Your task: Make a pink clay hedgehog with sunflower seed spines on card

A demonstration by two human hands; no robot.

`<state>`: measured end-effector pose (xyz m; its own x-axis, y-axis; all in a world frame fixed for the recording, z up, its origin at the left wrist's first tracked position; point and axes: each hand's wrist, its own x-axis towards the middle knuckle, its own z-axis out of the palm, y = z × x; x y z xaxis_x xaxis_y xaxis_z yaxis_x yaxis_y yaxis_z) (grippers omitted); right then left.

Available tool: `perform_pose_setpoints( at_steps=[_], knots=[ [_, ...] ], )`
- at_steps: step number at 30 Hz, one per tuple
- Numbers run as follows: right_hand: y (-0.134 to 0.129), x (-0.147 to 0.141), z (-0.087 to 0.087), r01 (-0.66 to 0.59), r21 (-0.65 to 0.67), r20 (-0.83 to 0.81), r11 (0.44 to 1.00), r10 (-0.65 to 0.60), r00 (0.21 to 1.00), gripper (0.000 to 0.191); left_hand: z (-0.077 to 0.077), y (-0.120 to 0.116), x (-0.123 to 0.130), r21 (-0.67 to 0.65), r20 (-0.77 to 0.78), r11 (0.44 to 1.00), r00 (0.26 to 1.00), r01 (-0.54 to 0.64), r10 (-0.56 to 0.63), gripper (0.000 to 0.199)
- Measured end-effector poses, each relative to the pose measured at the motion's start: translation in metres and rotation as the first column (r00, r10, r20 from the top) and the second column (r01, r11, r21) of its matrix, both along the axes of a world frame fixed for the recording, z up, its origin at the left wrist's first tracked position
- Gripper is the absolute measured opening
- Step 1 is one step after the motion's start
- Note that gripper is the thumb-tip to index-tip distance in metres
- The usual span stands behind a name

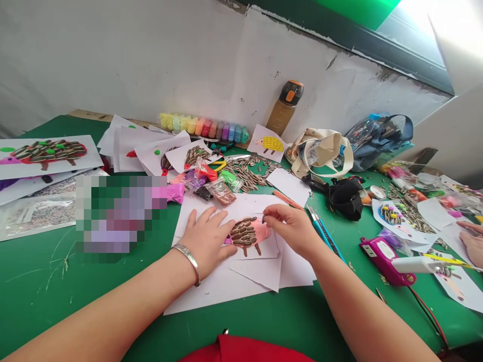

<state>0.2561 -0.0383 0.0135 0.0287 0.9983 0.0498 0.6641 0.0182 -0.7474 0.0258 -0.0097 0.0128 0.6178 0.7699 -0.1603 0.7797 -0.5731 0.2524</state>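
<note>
A paper hedgehog picture (247, 236) lies under my hands, with a pink clay body and rows of striped sunflower seeds pressed on its back. My left hand (206, 236), a silver bangle at its wrist, rests flat with fingers apart on the white paper sheet (199, 236), touching the hedgehog's rear edge. My right hand (290, 229) hovers over the pink clay, with thumb and forefinger close together at the top of the body. Whether a seed sits between those fingertips is hidden.
Loose sunflower seeds (249, 173) lie behind the paper, beyond them a row of coloured clay packets (204, 126) and a tan bottle (285, 108). Blue-handled tools (324, 234) lie to the right. A co-worker's hand (471, 244) shows at the right edge, near a pink device (385, 259).
</note>
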Motion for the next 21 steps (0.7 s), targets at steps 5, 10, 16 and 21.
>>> perform_pose_setpoints(
  at_steps=[5, 10, 16, 21],
  knots=[
    [-0.004, -0.005, -0.013, 0.018, 0.000, -0.066, 1.000, -0.018, 0.998, 0.008, -0.001, 0.000, -0.001, 0.023, -0.003, 1.000, 1.000, 0.014, -0.014, 0.051],
    [0.001, -0.005, -0.023, 0.007, 0.042, -0.004, 0.999, -0.007, 1.000, 0.007, -0.001, 0.000, 0.000, 0.024, -0.001, 1.000, 1.000, 0.015, -0.015, 0.050],
    [0.002, -0.004, -0.029, -0.033, 0.108, 0.121, 0.994, 0.020, 0.992, 0.006, 0.000, 0.000, 0.000, 0.037, 0.000, 0.999, 1.000, 0.023, -0.023, 0.049],
    [0.003, -0.006, -0.031, -0.063, 0.102, 0.150, 0.993, 0.047, 0.988, 0.009, 0.001, 0.000, 0.000, 0.034, -0.003, 0.999, 1.000, 0.022, -0.022, 0.048]
  ],
)
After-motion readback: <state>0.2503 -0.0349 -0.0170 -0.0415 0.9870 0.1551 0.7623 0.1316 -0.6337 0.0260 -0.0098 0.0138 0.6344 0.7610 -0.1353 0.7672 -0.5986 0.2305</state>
